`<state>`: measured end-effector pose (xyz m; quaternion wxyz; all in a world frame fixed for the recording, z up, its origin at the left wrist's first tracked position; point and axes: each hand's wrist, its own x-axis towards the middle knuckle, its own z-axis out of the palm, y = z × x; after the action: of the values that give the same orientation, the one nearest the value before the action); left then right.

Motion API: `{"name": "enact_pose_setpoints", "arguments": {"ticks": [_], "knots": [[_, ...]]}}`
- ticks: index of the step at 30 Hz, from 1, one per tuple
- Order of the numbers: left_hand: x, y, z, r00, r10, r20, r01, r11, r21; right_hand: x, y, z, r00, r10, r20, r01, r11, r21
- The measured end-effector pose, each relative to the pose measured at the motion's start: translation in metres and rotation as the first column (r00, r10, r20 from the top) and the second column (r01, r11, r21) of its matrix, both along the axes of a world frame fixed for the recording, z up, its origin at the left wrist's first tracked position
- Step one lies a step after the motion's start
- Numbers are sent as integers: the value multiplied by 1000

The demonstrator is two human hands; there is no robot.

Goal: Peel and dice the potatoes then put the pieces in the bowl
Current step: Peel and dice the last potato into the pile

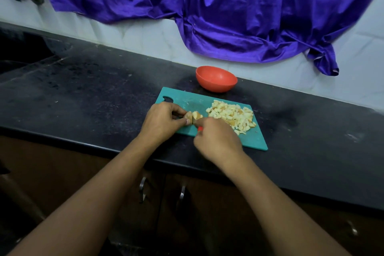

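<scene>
Left grip (164,119) pinches a potato chunk (194,116) against the green cutting board (182,97), and I see the right grip (216,141) curled round a red-handled knife (200,128) just beside that chunk. Heaped on the board's right half lie the diced pieces (232,116); the red bowl (216,79) sits on the dark counter (83,89) just behind the board.

No text, label, brand, number or sign can be read anywhere. The cutting board (255,141), the bowl (216,86), the cloth (228,16) on the wall and the tabletop (93,89) all show plain surfaces with no legible marks.
</scene>
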<state>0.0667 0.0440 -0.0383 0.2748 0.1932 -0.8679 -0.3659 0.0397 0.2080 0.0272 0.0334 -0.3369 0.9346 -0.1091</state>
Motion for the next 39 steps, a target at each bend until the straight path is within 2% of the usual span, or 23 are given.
{"name": "enact_pose_setpoints", "arguments": {"ticks": [3, 8, 16, 24, 35, 39], "knots": [[1, 0, -1, 1000, -7, 4, 7, 1000, -14, -3, 8, 19, 996, -20, 85, 28, 996, -87], [2, 0, 0, 1000, -7, 12, 8, 999, -39, -4, -1, 33, 1000, -6, 12, 8, 995, -101], [4, 3, 4, 999, 21, 48, -19, 999, -45, 2, -24, 34, 999, -3, -40, 4, 1000, 30], [3, 3, 5, 997, 44, 64, -38, 995, -90, 18, -34, 33, 979, 52, -198, -23, 989, 147], [4, 3, 5, 995, 47, 82, -40, 995, -95, 12, -48, 18, 974, 78, -213, -21, 966, 256], [2, 0, 2, 998, 31, 60, -27, 997, -69, 10, -44, -3, 978, 59, -198, -17, 978, 206]]}}
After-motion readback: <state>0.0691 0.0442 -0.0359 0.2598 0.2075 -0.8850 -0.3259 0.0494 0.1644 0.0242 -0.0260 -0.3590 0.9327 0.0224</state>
